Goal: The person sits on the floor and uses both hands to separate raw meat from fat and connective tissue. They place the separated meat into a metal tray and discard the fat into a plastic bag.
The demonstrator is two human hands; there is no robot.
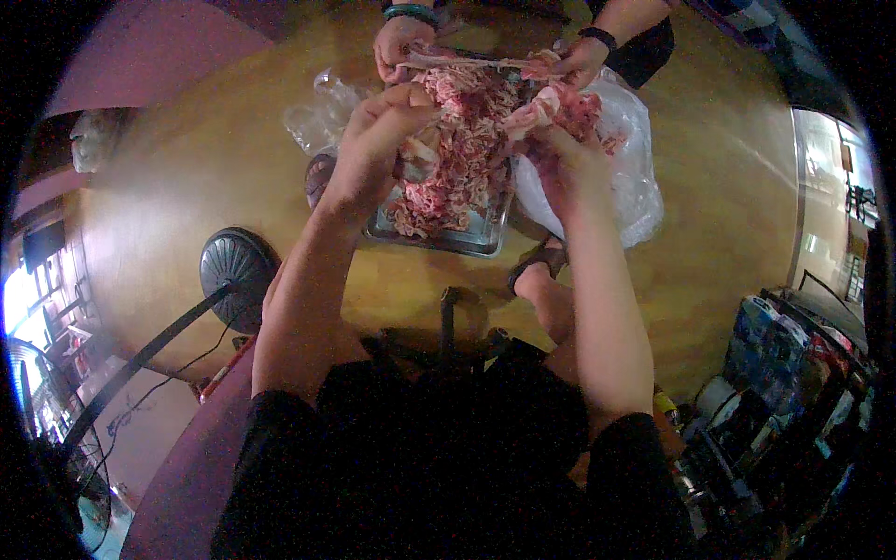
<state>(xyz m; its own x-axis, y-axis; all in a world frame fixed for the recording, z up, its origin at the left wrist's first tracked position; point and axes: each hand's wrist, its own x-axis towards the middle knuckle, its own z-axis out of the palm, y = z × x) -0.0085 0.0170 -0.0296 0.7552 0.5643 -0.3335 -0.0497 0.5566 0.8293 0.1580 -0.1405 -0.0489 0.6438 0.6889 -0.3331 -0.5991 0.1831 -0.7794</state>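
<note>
A rectangular metal tray on the floor holds a heap of pink and red raw meat pieces. My left hand is above the tray's left side, its fingers closed on a pale piece of raw meat. At the right side of the tray, my right hand grips a pink and red strip of raw meat. Past my hands, another person's two hands stretch a stringy strip of raw meat across the tray's far end.
A whitish plastic bag lies right of the tray, a clear plastic bag or wrapping left of it. A fan's round base stands on the floor at left. Feet are near the tray. Bags and other goods sit at lower right.
</note>
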